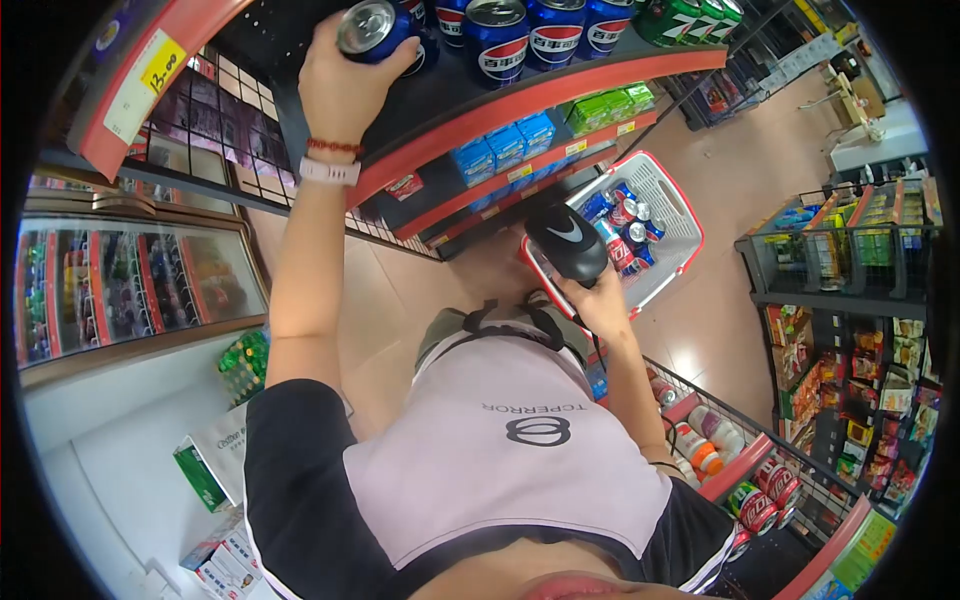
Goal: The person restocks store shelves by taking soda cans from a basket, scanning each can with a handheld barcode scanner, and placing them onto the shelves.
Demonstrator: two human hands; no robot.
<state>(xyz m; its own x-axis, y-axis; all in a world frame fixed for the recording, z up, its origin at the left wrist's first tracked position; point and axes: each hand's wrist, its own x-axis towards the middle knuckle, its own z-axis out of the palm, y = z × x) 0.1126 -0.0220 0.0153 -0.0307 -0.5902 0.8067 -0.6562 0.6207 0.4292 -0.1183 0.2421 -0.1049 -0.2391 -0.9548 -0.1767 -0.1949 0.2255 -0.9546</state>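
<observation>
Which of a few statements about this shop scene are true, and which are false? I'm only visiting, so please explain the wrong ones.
1. The left hand grips a blue drink can. True.
2. The right hand is empty. False: it holds a black handheld scanner.
3. Green 7UP cans share the top shelf with Pepsi cans. True.
4. The red-rimmed white basket is empty. False: drink cans lie inside.
5. A pale wristband is on the left wrist. True.

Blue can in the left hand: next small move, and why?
Probably ease the blue can squarely down onto the shelf before releasing: the left hand grips it beside matching cans, and its base is hidden.
</observation>
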